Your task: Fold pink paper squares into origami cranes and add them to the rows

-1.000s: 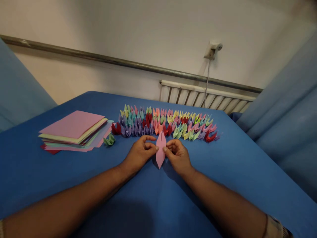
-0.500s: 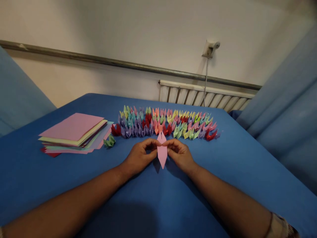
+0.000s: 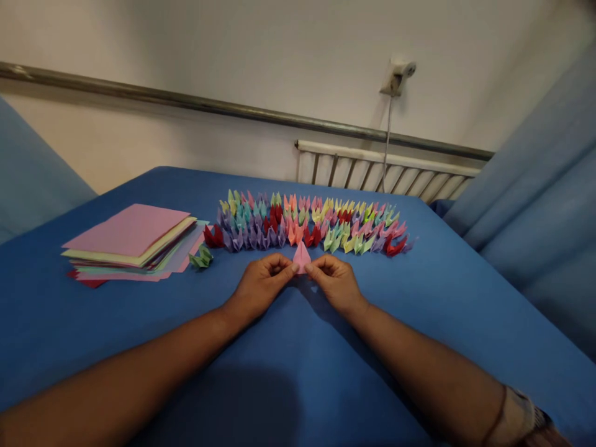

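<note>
A piece of folded pink origami paper (image 3: 302,256) is held up between both hands, its point facing away from me. It now shows as a short triangle with a slit or crease down its upper middle. My left hand (image 3: 266,278) pinches its lower left corner between thumb and fingers. On the other side, my right hand (image 3: 336,280) pinches the lower right corner the same way. Just beyond the fingertips stand rows of folded paper cranes (image 3: 295,232) in many colours.
A stack of coloured paper sheets (image 3: 128,230), pink on top, lies at the left. One green paper crane (image 3: 201,257) sits apart beside it. Blue cloth (image 3: 251,385) covers the table. Behind are a radiator (image 3: 335,162), a wall rail (image 3: 223,107) and a socket with a cable (image 3: 395,81).
The pink paper was a long diamond shape with its lower point hanging toward me; now it is folded to a short triangle. Both thumbs have moved to its lower edge. The view has shifted slightly.
</note>
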Demonstrator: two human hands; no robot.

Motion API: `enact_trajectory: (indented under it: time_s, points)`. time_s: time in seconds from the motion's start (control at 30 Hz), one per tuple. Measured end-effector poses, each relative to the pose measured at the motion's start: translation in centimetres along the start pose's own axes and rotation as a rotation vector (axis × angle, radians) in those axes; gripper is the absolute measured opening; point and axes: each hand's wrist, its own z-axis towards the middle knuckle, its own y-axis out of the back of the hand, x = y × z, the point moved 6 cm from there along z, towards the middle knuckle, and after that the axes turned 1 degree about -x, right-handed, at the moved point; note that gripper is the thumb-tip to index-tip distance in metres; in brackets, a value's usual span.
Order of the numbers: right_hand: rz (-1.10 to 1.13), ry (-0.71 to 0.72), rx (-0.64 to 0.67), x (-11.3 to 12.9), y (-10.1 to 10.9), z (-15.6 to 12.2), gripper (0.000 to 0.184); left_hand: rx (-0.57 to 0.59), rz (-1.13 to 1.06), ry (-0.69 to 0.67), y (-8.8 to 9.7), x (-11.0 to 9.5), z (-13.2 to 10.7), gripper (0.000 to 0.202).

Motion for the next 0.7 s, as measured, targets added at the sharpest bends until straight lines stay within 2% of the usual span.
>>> enact_trajectory:
  time_s: [0.17, 0.3, 0.4, 0.5, 0.7]
  points:
    - [0.024, 0.015, -0.040, 0.08, -0.16, -0.43, 0.035, -0.060, -0.016, 0.023, 0.15, -0.02, -0.12, 0.027]
    - [0.124, -0.007, -0.044, -0.11, -0.19, -0.43, 0.038, -0.059, -0.038, 0.037, 0.02, 0.18, -0.06, 0.028]
    - [0.177, -0.075, 0.022, -0.31, -0.42, -0.32, 0.042, -0.060, -0.048, 0.035, -0.04, 0.01, -0.14, 0.027]
    - [0.172, -0.164, 0.133, -0.55, -0.90, -0.41, 0.036, -0.073, -0.069, 0.028, 0.05, -0.18, -0.25, 0.026]
    - [0.187, -0.207, 0.126, -0.67, -0.63, -0.60, 0.033, -0.012, -0.182, 0.017, -0.25, -0.13, -0.38, 0.028]
